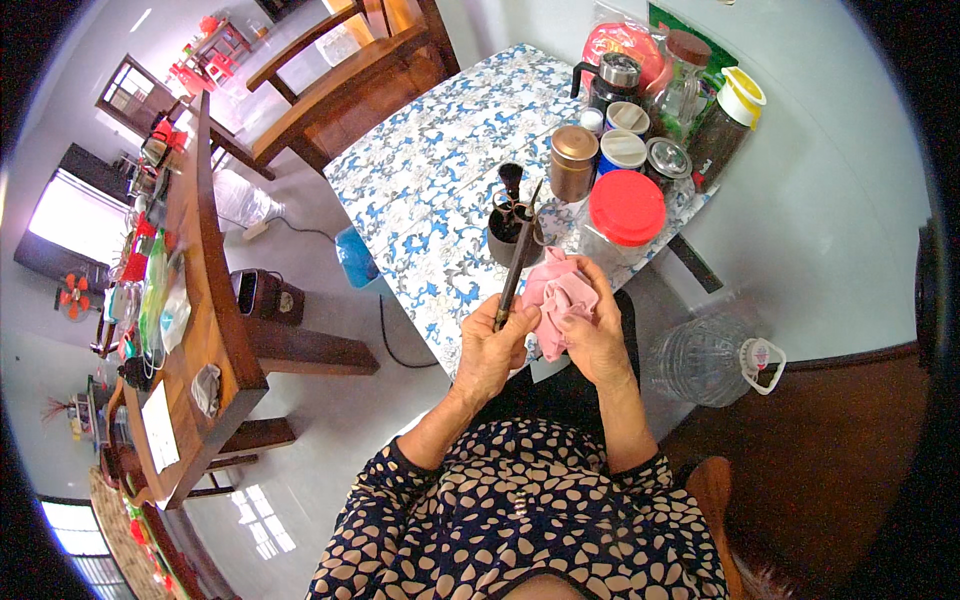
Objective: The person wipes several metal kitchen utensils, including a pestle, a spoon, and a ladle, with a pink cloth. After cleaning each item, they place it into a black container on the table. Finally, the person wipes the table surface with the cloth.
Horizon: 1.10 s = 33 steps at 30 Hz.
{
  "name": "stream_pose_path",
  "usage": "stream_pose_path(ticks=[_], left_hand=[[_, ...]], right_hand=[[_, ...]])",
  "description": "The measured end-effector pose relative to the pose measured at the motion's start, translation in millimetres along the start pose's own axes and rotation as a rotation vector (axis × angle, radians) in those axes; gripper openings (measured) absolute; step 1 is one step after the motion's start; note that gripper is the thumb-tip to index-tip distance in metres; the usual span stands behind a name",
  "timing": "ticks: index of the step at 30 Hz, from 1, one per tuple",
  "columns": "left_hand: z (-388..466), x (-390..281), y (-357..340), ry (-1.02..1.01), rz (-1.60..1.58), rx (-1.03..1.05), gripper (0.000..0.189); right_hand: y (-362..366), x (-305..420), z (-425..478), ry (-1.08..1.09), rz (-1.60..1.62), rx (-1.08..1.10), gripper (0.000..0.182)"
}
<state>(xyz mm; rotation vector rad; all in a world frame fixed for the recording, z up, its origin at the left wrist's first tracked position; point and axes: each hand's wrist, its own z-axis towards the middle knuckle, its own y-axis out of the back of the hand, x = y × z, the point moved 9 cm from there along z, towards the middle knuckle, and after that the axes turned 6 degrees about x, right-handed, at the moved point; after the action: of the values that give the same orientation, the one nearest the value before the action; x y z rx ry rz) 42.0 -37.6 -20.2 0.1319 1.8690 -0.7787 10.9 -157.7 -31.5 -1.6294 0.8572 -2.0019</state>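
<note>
My left hand (491,337) grips a slender dark rod-like tool (515,271) by its lower end, and the tool points up and away from me. Its far end overlaps a dark round holder (501,246), so where the tool stops is hard to tell. A black-bristled brush (511,178) and other thin utensils stand in that holder. Bunched up in my right hand (600,341) is a pink cloth (561,296), which lies close against my left thumb. Both hands are just over the near edge of the table (427,187), which has a blue-and-white floral cover.
A red-lidded clear jar (627,208), a brown canister (574,163), white-lidded tubs (622,152), a glass pitcher (679,86) and a yellow-and-white-topped bottle (724,127) crowd the table's right side. On the floor at right lies a large water bottle (705,360). A wooden bench (360,90) stands beyond.
</note>
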Motion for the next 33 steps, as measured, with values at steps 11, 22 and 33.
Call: stream_pose_path(ticks=[11,22,33], left_hand=[[-5.1,11.0,1.9,0.128,-0.042,0.009,0.015],[-6.3,18.3,-6.0,0.111,-0.126,0.096,0.017],[-10.8,19.8,-23.3,0.056,0.013,0.208,0.019]], right_hand=[[24.4,0.5,-14.2,0.042,0.236,-0.212,0.03],[10.8,35.1,-4.1,0.348,-0.089,-0.286,0.034],[-31.4,39.8,-6.0,0.319,-0.508,-0.198,0.026]])
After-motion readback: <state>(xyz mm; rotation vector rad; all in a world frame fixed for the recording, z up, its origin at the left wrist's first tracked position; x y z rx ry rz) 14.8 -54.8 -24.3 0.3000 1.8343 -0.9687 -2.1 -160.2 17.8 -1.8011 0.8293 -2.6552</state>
